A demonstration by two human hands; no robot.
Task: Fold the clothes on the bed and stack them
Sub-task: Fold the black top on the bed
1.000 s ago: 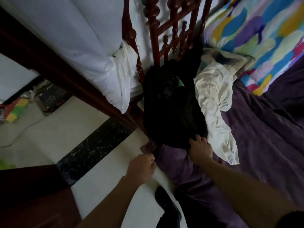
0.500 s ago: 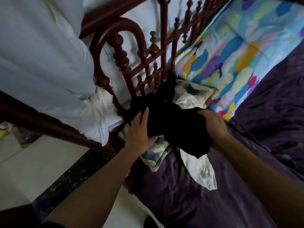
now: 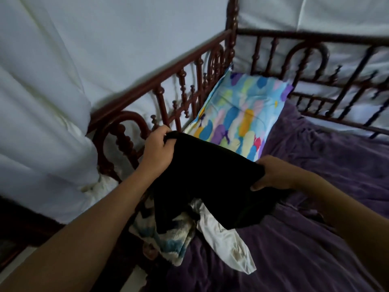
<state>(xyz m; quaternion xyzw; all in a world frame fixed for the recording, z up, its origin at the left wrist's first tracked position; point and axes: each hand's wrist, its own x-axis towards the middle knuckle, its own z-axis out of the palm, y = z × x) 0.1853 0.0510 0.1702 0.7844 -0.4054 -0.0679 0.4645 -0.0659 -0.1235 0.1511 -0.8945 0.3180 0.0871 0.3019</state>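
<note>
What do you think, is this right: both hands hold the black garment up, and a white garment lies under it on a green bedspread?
Only the colour is wrong. The head view shows the left hand and right hand holding the black garment up, with the white garment under it on a purple bedspread, not a green one.

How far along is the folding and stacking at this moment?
Early. Done: no folded stack shows in view on the purple bedspread. In hand: the left hand and right hand grip the black garment by its upper edge, lifted and spread, not yet folded. Left: the white garment and a blue-and-white patterned cloth lie crumpled beneath it.
</note>
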